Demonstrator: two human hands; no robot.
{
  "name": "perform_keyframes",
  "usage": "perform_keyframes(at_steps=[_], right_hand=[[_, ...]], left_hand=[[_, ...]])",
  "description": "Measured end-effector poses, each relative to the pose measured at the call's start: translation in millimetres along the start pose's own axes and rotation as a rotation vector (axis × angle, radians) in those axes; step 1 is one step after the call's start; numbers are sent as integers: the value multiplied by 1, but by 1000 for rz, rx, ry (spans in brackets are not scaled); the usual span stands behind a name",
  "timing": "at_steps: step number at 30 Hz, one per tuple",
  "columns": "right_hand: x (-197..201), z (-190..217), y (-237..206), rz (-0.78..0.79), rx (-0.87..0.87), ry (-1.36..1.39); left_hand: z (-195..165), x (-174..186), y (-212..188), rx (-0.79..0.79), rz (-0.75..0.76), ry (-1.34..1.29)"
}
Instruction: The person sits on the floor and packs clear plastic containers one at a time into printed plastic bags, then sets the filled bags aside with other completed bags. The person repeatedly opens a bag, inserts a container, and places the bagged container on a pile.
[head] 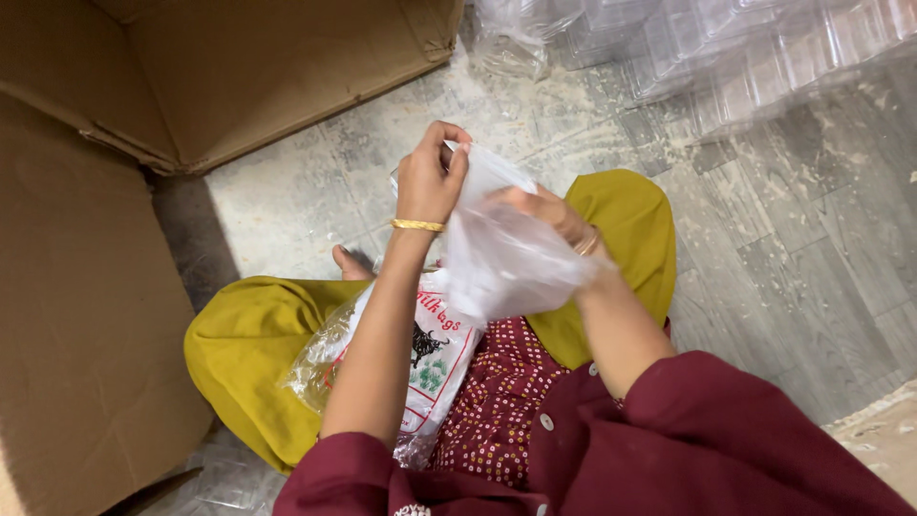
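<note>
While the left hand [432,177] pinches a clear bag [506,253], the right hand [546,212] grips it (printed white packet [430,358] below).

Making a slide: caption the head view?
Seated person's left hand and right hand open a clear plastic bag beside cardboard boxes.

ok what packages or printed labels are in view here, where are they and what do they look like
Printed packet of bags: on the lap under the left forearm, flat clear plastic with a white panel, red border, black animal picture.
Clear plastic bag: held up in both hands, thin, unprinted.
Cardboard boxes: upper left, brown, open flaps.
Clear plastic containers: top right, stacked.
</note>
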State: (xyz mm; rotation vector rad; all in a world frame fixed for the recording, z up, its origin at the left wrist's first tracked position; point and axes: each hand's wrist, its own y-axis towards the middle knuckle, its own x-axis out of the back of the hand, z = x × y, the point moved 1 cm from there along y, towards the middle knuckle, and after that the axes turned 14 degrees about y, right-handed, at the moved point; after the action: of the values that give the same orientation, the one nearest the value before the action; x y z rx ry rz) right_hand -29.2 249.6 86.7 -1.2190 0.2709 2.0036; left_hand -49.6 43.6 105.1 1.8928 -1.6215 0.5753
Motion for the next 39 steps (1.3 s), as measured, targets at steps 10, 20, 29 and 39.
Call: perform_keyframes(at_steps=[10, 20, 29, 39], right_hand=[[82, 144, 77, -777, 514, -1405], [54, 156, 115, -345, 574, -539], [69, -1, -9, -468, 316, -363], [38, -95, -4, -235, 207, -982]], left_hand=[[42, -37, -44, -50, -95, 735], [52, -44, -42, -24, -71, 746], [70, 8, -68, -74, -266, 392], [160, 29, -110, 172, 441, 544]])
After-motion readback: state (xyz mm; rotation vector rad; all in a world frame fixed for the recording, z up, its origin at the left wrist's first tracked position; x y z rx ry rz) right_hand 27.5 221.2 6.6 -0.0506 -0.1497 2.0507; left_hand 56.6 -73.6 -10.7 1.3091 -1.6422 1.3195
